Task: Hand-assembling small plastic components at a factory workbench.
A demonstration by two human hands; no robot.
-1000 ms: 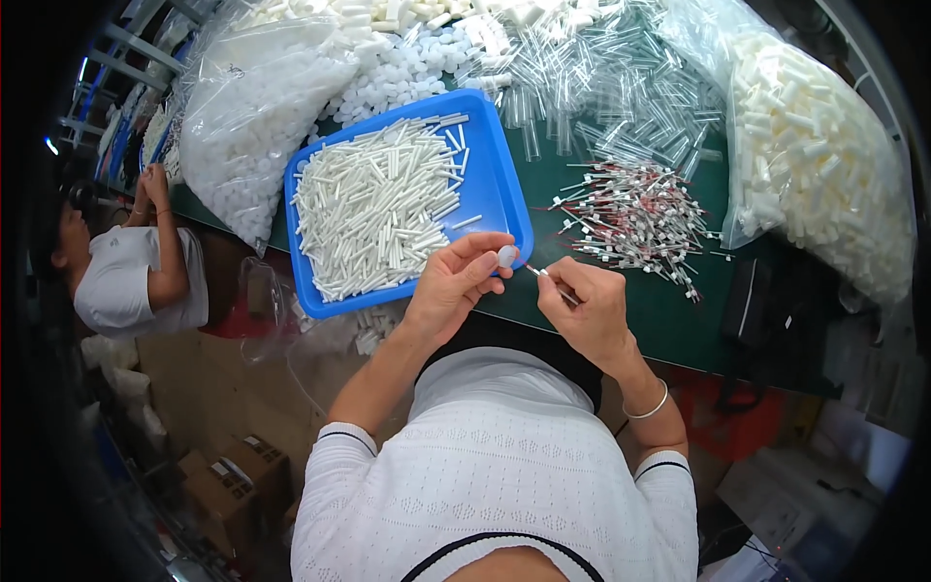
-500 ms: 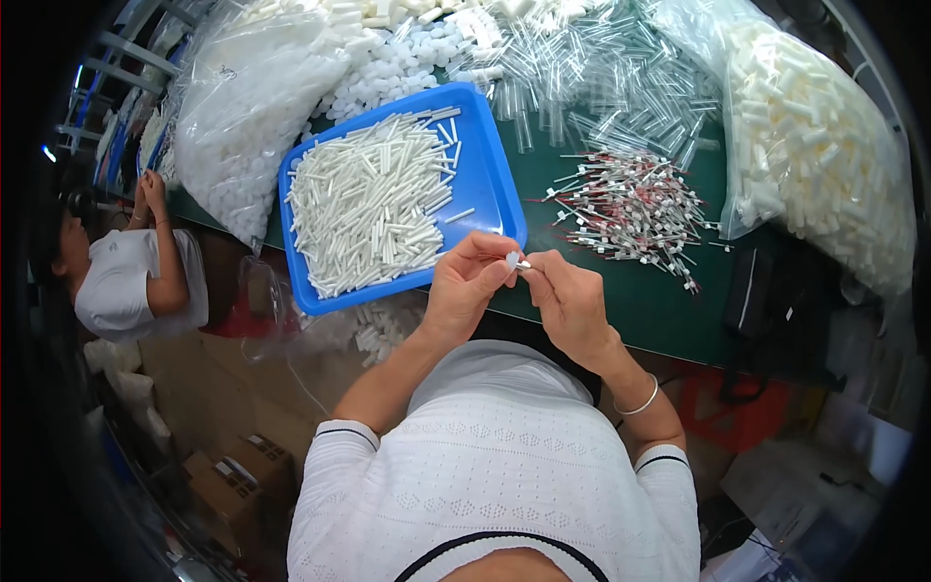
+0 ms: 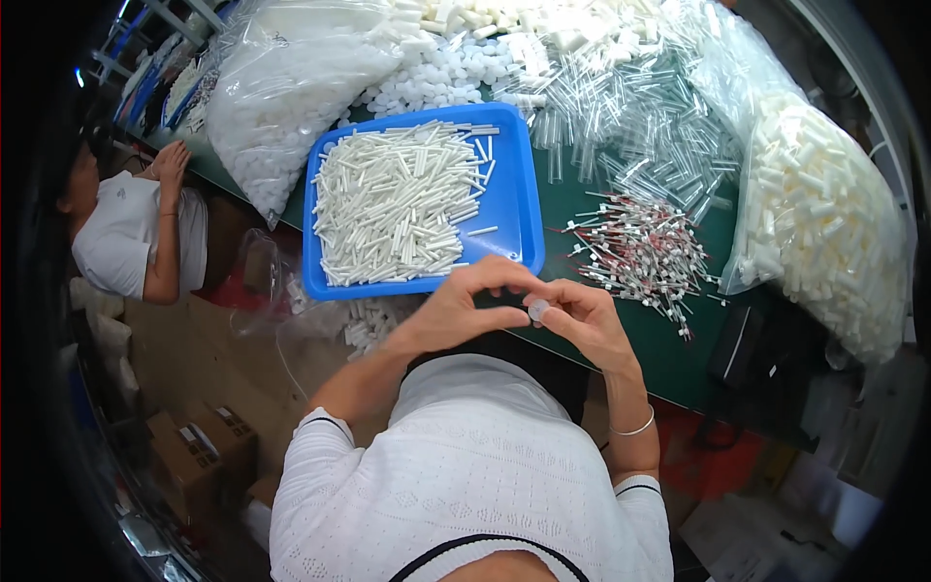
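In front of my body, just off the near table edge, both hands meet around a small round translucent white cap (image 3: 538,309). My right hand (image 3: 593,325) is closed, its thumb and fingertips pinching the cap. From the left, my left hand (image 3: 470,308) curls in, with its thumb tip at the cap's edge and its index finger arched over toward the right fingers. Anything behind the cap is hidden by the fingers. Close beyond my left hand lies a blue tray (image 3: 524,184) with many short white sticks (image 3: 398,204) heaped in it.
Right of the tray are piled small parts with red wires (image 3: 645,257) and clear tubes (image 3: 650,126). White caps (image 3: 441,73) lie behind it. Large plastic bags of white pieces stand left (image 3: 281,107) and right (image 3: 824,213). Another person (image 3: 136,228) sits at far left.
The view has shifted, so the table's things appear lower. My hands have turned the cap, which now shows its round face, and my left fingers have arched over toward my right hand.
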